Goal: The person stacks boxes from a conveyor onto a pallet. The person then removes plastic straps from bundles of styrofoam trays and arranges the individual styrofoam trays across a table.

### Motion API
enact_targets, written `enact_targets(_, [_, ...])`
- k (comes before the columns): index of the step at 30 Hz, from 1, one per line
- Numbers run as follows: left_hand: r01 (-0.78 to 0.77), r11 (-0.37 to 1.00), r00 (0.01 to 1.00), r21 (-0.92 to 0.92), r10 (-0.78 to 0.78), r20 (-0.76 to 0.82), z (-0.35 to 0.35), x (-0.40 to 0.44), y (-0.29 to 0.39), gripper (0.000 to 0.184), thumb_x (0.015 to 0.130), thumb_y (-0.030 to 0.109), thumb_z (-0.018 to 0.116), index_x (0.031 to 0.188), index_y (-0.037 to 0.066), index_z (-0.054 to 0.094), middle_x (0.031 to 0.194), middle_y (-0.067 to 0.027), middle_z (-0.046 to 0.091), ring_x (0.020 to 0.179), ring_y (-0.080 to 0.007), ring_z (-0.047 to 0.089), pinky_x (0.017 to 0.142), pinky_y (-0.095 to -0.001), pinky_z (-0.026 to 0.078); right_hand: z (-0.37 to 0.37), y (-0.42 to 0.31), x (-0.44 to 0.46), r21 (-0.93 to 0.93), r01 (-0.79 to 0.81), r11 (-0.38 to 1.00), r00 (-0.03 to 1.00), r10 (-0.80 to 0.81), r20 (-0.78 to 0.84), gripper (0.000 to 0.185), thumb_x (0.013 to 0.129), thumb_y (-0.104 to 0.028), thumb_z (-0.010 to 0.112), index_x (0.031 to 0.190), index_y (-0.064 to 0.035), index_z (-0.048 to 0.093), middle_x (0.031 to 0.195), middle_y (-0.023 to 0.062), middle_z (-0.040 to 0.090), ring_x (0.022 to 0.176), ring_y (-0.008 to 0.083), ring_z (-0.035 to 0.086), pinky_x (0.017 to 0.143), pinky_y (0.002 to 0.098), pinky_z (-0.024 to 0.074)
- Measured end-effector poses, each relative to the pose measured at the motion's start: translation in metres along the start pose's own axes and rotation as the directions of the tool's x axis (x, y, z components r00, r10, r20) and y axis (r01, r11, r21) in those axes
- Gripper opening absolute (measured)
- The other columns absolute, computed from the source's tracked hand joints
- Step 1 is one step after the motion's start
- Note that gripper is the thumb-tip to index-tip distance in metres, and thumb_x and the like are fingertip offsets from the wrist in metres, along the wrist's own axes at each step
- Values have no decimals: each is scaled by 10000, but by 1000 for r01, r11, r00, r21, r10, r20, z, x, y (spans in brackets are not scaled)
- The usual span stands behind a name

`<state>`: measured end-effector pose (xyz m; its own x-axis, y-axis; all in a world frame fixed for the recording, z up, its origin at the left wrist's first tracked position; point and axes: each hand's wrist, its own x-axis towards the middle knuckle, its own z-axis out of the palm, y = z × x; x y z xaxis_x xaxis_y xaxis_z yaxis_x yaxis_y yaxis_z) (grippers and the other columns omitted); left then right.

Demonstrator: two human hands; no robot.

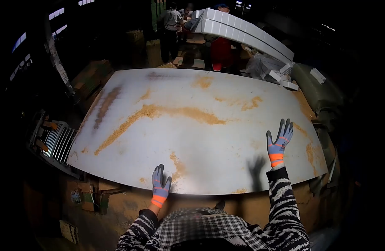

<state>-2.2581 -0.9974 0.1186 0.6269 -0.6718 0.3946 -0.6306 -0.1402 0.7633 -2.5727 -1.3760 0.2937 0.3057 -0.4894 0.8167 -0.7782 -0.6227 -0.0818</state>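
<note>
A large pale board (192, 150) lies flat in front of me, with sawdust (148, 111) in streaks and small heaps across it. My left hand (160, 185), in a grey-blue work glove with an orange cuff, is at the board's near edge. Its fingers point forward, and nothing is in them. Farther out on the right, my right hand (279, 140) wears a matching glove and is raised with fingers spread, also holding nothing. Its shadow falls on the board to the left, so it seems to be above the surface. Whether the left hand touches the board I cannot tell.
Behind the board, a person in red (221, 52) stands by a long stack of white blocks (242, 31). Another person (172, 23) is farther back. White pieces (290, 85) and a full sack (318, 90) sit at the right corner. A roller conveyor (60, 142) adjoins the left side.
</note>
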Motion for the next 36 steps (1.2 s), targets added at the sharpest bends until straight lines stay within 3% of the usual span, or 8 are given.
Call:
enact_targets(5, [178,983,974,-50,-183,-133,-53,-39,-54,636,892,39,620,1477,4,374,1521,-149,398,1414,-308,343,1167,-399,265,29,-57,46,61,94,994,995,-97,38,829,807,-366,708,1509,-102,357,1565,205,287,1449,432,204,1174,542,145])
enact_targets(11, [240,942,926,-234,-295,-237,-66,-56,-89,627,885,-37,571,1480,9,380,1519,-139,389,1407,-282,353,1144,-368,309,80,-69,104,60,134,989,991,-135,10,835,805,-400,697,1507,-106,355,1570,201,276,1443,429,210,1179,540,141])
enact_targets(13, [258,966,936,-23,-256,-241,-69,-53,-97,628,880,-42,569,1478,3,381,1517,-141,391,1404,-288,355,1148,-375,306,95,-65,120,66,121,990,993,-121,-11,837,809,-409,692,1509,-104,349,1573,199,269,1442,427,211,1180,539,140])
enact_targets(18, [228,967,943,117,-189,-274,-67,-16,-99,654,861,7,592,1479,-1,377,1521,-164,396,1401,-332,349,1175,-418,250,121,-34,156,39,15,999,990,-9,-142,864,825,-448,673,1528,-97,312,1590,190,240,1464,398,174,1192,526,112])
enact_targets(23, [170,959,966,227,-117,-229,-59,32,-84,682,850,14,603,1490,10,367,1531,-144,398,1416,-329,328,1177,-423,243,151,17,172,-93,-55,994,996,48,-78,877,815,-462,674,1534,-121,306,1596,176,233,1479,383,153,1197,508,116])
enact_targets(29, [203,956,975,211,-179,-130,-27,55,-88,750,797,24,641,1492,9,360,1533,-137,391,1436,-329,288,1192,-426,205,248,53,155,-132,-124,983,936,160,312,853,825,-517,666,1515,-131,346,1593,144,255,1469,386,192,1191,510,146])
enact_targets(33, [200,939,980,279,-190,-63,-21,59,-77,752,793,22,636,1491,1,356,1530,-152,386,1432,-344,287,1193,-437,205,289,19,145,69,94,993,931,-112,347,754,845,-430,661,1479,-122,391,1557,142,320,1444,375,253,1185,488,196])
enact_targets(36, [220,928,975,302,-221,-30,-18,64,-80,761,786,29,639,1491,-2,353,1531,-163,377,1426,-356,294,1191,-445,212,333,-18,117,233,348,908,791,-417,447,679,875,-370,621,1472,-138,397,1541,136,344,1427,346,294,1178,478,223])
